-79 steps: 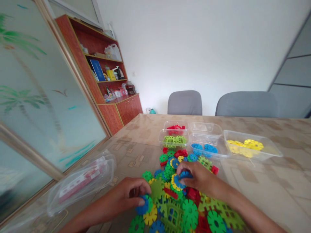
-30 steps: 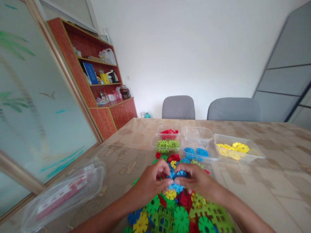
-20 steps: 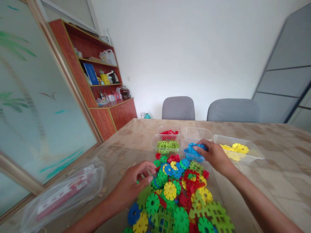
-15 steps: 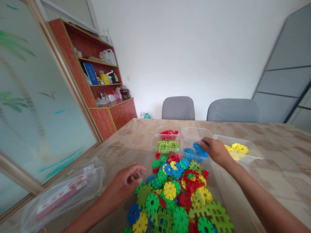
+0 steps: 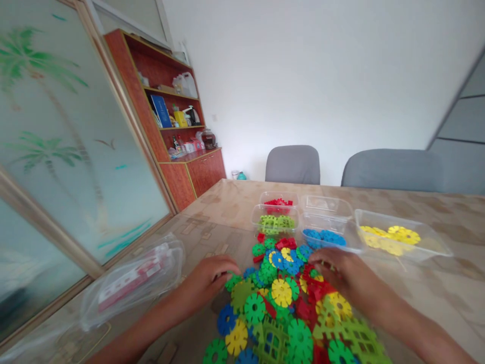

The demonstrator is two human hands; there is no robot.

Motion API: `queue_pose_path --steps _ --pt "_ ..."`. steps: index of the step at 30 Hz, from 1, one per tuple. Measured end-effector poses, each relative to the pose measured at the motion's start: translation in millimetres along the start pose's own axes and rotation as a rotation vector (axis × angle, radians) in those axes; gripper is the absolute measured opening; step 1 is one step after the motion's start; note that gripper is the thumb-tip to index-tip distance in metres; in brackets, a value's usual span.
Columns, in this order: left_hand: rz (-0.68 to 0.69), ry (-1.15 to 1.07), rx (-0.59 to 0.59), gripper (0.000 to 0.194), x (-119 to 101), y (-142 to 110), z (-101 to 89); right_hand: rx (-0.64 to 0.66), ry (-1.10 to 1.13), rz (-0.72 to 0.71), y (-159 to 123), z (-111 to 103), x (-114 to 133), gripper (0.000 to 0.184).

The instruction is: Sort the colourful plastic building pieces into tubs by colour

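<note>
A heap of plastic building pieces, slotted discs and lattice squares in several colours, lies between my hands. My left hand (image 5: 212, 275) is at the heap's left edge, fingers loosely curved with a gap to the thumb. A green slotted disc (image 5: 233, 282) is right at its fingertips; whether they touch cannot be made out. Above the heap's right side, my right hand (image 5: 341, 268) points its parted fingers down, partly covering an olive lattice piece. Beyond it, blue discs (image 5: 324, 237) lie in a clear container (image 5: 352, 240). A yellow disc (image 5: 281, 293) lies mid-heap.
Clear containers hold yellow discs (image 5: 403, 235), light green lattice pieces (image 5: 278, 222) and red pieces (image 5: 278, 203). Another clear container (image 5: 328, 205) stands behind the blue discs. Plastic bags with a pink-and-white package (image 5: 132, 278) lie left. Grey chairs (image 5: 292, 164) stand across the table.
My right hand has moved back from the blue discs' container to the heap, leaving the blue disc it held inside. My left hand has come closer to the green disc. The view has swung left.
</note>
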State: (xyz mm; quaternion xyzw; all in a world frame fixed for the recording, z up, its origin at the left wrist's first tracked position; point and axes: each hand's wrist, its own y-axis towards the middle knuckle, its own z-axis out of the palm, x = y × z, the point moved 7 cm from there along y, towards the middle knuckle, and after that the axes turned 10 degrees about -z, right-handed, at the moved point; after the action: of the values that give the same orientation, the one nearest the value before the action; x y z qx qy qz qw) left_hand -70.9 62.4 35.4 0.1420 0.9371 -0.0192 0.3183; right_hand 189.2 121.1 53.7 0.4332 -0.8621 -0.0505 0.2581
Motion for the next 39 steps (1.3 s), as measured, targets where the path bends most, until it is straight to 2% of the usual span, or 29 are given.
queue_pose_path --steps 4,7,11,14,17,21,26,30,33,36,39 --pt "0.105 0.071 0.07 0.021 -11.9 23.6 11.7 0.122 -0.07 -0.016 -2.1 35.1 10.8 0.026" --pt "0.107 0.118 0.153 0.02 -12.1 34.6 20.0 0.196 -0.012 -0.027 -1.4 47.7 17.5 0.023" --pt "0.088 0.15 0.224 0.023 -9.9 41.3 24.2 0.143 0.016 0.011 10.9 39.7 21.0 0.028" --pt "0.063 0.159 0.245 0.026 -8.3 43.7 24.2 0.065 -0.002 -0.031 28.6 32.4 26.1 0.027" --pt "0.035 0.152 0.267 0.023 -7.3 44.9 23.2 0.106 -0.058 -0.063 42.1 38.6 30.5 0.024" --pt "-0.021 0.122 0.302 0.029 -3.5 45.8 22.3 0.17 -0.037 -0.047 42.0 49.4 31.6 0.025" --pt "-0.096 0.059 0.293 0.034 6.7 47.8 24.2 0.07 0.063 -0.085 39.9 45.1 31.3 0.022" --pt "-0.116 -0.009 0.294 0.025 11.0 46.9 22.7 0.057 0.031 -0.109 42.0 50.9 27.4 0.022" --pt "-0.084 -0.068 0.318 0.02 6.1 45.3 12.1 0.054 0.1 -0.12 37.6 54.8 23.5 0.025" --pt "-0.058 -0.109 0.343 0.021 -3.9 48.4 -1.4 -0.009 0.167 -0.1 33.3 46.5 16.6 0.029" --pt "-0.031 -0.125 0.338 0.025 -16.5 60.9 -5.9 -0.022 0.111 -0.072 32.5 38.8 11.8 0.028"
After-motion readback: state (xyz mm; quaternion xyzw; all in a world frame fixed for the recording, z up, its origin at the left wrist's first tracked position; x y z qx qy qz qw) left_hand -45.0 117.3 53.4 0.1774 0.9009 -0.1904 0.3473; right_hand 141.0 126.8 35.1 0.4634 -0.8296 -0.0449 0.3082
